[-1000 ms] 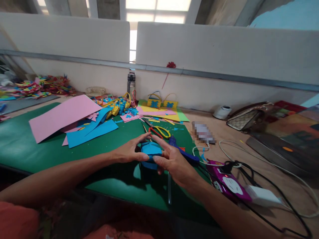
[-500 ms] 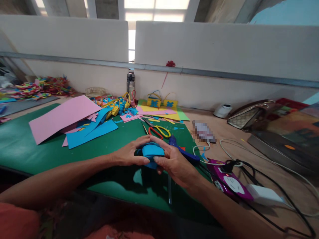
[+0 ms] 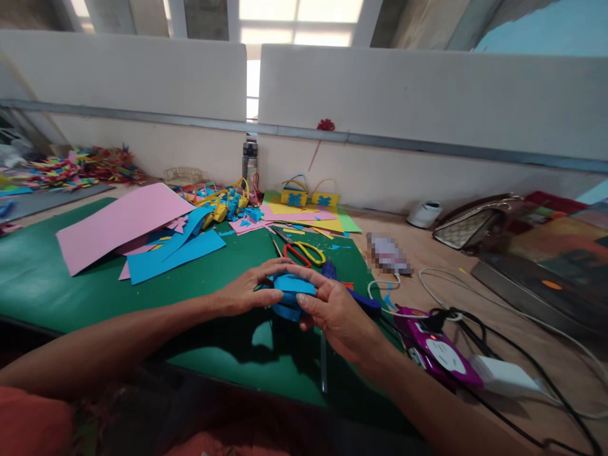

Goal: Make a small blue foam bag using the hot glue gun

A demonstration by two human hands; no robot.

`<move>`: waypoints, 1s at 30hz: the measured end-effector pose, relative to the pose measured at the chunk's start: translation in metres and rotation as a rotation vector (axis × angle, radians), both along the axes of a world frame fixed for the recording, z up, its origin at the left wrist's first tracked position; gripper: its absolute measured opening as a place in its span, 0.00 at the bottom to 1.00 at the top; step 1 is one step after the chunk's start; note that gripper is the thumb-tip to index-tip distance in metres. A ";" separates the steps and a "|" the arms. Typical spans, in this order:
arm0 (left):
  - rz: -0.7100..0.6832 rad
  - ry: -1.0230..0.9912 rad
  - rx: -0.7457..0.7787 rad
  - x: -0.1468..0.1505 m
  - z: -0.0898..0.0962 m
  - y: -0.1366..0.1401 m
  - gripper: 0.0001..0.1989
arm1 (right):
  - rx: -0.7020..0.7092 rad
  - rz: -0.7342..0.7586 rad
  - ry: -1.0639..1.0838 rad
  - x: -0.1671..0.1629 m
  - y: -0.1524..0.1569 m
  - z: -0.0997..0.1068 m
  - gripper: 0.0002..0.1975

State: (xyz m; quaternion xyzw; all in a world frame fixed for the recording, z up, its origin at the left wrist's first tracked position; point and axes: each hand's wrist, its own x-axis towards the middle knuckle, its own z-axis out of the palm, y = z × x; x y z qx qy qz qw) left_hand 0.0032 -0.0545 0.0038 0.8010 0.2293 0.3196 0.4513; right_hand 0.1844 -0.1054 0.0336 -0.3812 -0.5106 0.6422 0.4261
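Between both hands, above the green mat [image 3: 199,335], is a folded blue foam or paper piece [image 3: 293,285]; its exact kind is not clear. My left hand [image 3: 249,290] closes on its left side, thumb in front and fingers behind. On the right, my right hand [image 3: 332,311] pinches it with the thumb on the front face. Just beyond the hands lie scissors [image 3: 308,253] with red and yellow handles. A blue glue gun [image 3: 358,297] rests behind my right hand, and a clear glue stick [image 3: 323,364] shows below it.
Pink sheets [image 3: 123,225] and a blue sheet [image 3: 175,256] lie at left. Small yellow bags [image 3: 294,197] with blue bows stand at the back, near a pile of blue and yellow pieces [image 3: 228,202]. A purple power strip [image 3: 437,348] with cables and a phone [image 3: 388,253] are at right.
The blue piece has shifted very slightly to the right in my hands. My left thumb has risen a little along its front. Everything else stays put.
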 end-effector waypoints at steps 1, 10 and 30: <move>0.010 -0.003 -0.007 0.000 0.000 0.000 0.30 | -0.007 -0.011 0.017 0.000 0.000 -0.001 0.21; 0.042 0.029 0.101 0.000 -0.003 0.000 0.27 | -0.086 0.069 0.131 0.001 0.001 -0.008 0.22; -0.016 0.055 0.161 -0.004 -0.003 0.003 0.35 | -0.060 0.127 0.110 -0.002 -0.004 -0.009 0.24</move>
